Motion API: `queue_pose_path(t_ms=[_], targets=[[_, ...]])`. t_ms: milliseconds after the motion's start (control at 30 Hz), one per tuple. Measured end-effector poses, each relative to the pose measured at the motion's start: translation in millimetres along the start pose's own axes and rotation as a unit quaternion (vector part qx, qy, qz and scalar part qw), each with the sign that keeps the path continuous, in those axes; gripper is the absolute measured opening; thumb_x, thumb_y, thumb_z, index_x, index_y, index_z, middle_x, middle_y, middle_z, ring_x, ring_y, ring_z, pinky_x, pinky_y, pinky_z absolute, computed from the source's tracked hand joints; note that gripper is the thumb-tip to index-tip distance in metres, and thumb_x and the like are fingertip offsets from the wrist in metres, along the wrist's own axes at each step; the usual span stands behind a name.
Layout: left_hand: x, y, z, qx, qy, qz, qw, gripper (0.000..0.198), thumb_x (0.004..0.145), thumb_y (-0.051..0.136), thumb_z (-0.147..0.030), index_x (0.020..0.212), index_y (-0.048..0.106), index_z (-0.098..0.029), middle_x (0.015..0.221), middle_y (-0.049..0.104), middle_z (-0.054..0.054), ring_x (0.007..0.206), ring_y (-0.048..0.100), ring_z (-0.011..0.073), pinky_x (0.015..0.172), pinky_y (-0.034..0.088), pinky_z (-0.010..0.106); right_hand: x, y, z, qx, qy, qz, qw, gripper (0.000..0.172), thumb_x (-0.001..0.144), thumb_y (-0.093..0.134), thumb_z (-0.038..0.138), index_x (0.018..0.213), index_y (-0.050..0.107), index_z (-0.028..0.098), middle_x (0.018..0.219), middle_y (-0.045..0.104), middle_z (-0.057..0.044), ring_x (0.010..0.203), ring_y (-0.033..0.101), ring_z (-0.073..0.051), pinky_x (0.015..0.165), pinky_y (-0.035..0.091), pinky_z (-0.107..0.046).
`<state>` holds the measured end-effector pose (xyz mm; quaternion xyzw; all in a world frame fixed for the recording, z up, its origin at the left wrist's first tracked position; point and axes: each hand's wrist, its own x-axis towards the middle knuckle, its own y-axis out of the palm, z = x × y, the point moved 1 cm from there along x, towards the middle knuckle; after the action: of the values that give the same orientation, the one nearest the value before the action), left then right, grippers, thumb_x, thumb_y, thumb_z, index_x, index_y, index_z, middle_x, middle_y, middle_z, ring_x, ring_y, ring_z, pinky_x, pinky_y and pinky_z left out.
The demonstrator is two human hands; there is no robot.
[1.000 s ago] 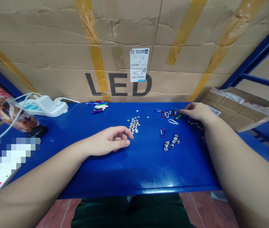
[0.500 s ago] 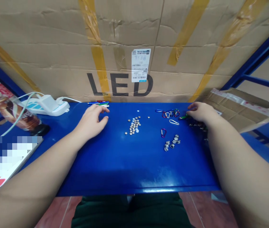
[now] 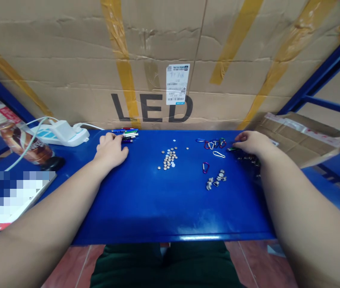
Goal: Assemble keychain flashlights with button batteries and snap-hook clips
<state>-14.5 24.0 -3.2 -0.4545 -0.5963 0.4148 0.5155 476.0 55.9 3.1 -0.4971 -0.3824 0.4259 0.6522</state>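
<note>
My left hand (image 3: 110, 150) rests at the far edge of the blue table (image 3: 157, 208), its fingertips on a row of small coloured metal tubes (image 3: 129, 135). I cannot tell whether it grips one. My right hand (image 3: 252, 143) lies flat further right, just above a green tube-like piece (image 3: 232, 149) and next to a dark pile of small parts (image 3: 249, 161). Between my hands are button cell batteries (image 3: 168, 159), coloured carabiners (image 3: 210, 144), a silver carabiner (image 3: 219, 154), a purple carabiner (image 3: 205, 167) and silver metal fittings (image 3: 216, 180).
A white power strip (image 3: 60, 135) with a plugged-in adapter and a plastic drink bottle (image 3: 16, 138) lie at the far left. A taped cardboard box (image 3: 157, 48) stands behind the table. A flattened cardboard parcel (image 3: 303, 138) sits at the right beside a blue metal rack (image 3: 322, 76).
My left hand has moved left and away from me, from beside the batteries to the row of tubes. My right hand has shifted slightly right, off the green piece.
</note>
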Motion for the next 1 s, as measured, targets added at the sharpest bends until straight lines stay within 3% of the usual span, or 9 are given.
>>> queue_pose_path(t_ms=[200, 300, 367, 433, 600, 667, 800, 1000], targets=[[0, -0.3, 2, -0.002, 0.025, -0.011, 1.0, 0.034, 0.084, 0.057, -0.045, 0.103, 0.072, -0.02, 0.122, 0.063, 0.021, 0.118, 0.052, 0.0443, 0.094, 0.05, 0.059, -22, -10, 28, 0.0, -0.099, -0.112, 0.989, 0.024, 0.083, 0.069, 0.038, 0.099, 0.076, 0.022, 0.105, 0.076, -0.013, 0.102, 0.068, -0.034, 0.092, 0.051, -0.046], [-5, -6.0, -4, 0.009, 0.064, 0.009, 0.998, 0.028, 0.085, 0.058, -0.044, 0.098, 0.071, -0.022, 0.113, 0.071, 0.018, 0.112, 0.058, 0.042, 0.09, 0.05, 0.054, -41, -10, 54, 0.047, -0.248, -0.089, 0.964, 0.021, 0.086, 0.066, 0.033, 0.099, 0.076, 0.02, 0.105, 0.076, -0.01, 0.098, 0.068, -0.029, 0.093, 0.051, -0.041], [-11, -11.7, -11, -0.01, 0.09, 0.024, 0.996, 0.025, 0.087, 0.057, -0.041, 0.098, 0.069, -0.023, 0.103, 0.075, 0.014, 0.1, 0.064, 0.0364, 0.085, 0.051, 0.046, -53, -4, 72, 0.061, -0.355, -0.049, 0.932, 0.02, 0.089, 0.064, 0.032, 0.099, 0.077, 0.02, 0.106, 0.077, -0.01, 0.101, 0.068, -0.028, 0.096, 0.05, -0.041], [-18, -17.4, -20, -0.077, 0.099, 0.035, 0.992, 0.025, 0.089, 0.057, -0.042, 0.102, 0.068, -0.023, 0.093, 0.075, 0.009, 0.082, 0.067, 0.0288, 0.075, 0.05, 0.039, -61, 3, 88, 0.053, -0.409, -0.024, 0.911, 0.023, 0.093, 0.062, 0.03, 0.106, 0.078, 0.019, 0.109, 0.076, -0.012, 0.105, 0.067, -0.029, 0.098, 0.049, -0.043], [-35, -23.0, -44, -0.305, 0.154, 0.078, 0.937, 0.038, 0.085, 0.069, -0.054, 0.1, 0.071, -0.019, 0.081, 0.071, 0.004, 0.07, 0.063, 0.0185, 0.068, 0.052, 0.031, -72, 20, 115, 0.004, -0.444, 0.007, 0.896, 0.03, 0.099, 0.058, 0.028, 0.12, 0.077, 0.019, 0.113, 0.074, -0.014, 0.106, 0.065, -0.03, 0.097, 0.051, -0.045], [-38, -22.1, -50, -0.353, 0.173, 0.077, 0.916, 0.039, 0.084, 0.072, -0.054, 0.099, 0.072, -0.018, 0.091, 0.072, 0.006, 0.079, 0.066, 0.0192, 0.075, 0.056, 0.032, -73, 23, 120, 0.004, -0.45, 0.015, 0.893, 0.028, 0.099, 0.058, 0.025, 0.116, 0.078, 0.018, 0.112, 0.074, -0.013, 0.105, 0.066, -0.029, 0.096, 0.052, -0.044], [-42, -21.3, -56, -0.389, 0.233, 0.054, 0.89, 0.029, 0.093, 0.065, -0.045, 0.107, 0.071, -0.019, 0.115, 0.071, 0.009, 0.107, 0.068, 0.0236, 0.096, 0.058, 0.039, -75, 22, 124, 0.015, -0.451, 0.019, 0.892, 0.019, 0.095, 0.06, 0.02, 0.102, 0.077, 0.017, 0.104, 0.075, -0.011, 0.099, 0.067, -0.027, 0.091, 0.053, -0.042], [-49, -28.9, -62, -0.36, 0.342, 0.018, 0.868, 0.021, 0.1, 0.055, -0.029, 0.111, 0.071, -0.02, 0.118, 0.072, 0.01, 0.114, 0.066, 0.0237, 0.105, 0.052, 0.04, -80, 16, 123, 0.066, -0.431, 0.045, 0.899, 0.006, 0.088, 0.064, 0.018, 0.089, 0.069, 0.019, 0.084, 0.073, -0.005, 0.077, 0.064, -0.02, 0.072, 0.048, -0.032]])
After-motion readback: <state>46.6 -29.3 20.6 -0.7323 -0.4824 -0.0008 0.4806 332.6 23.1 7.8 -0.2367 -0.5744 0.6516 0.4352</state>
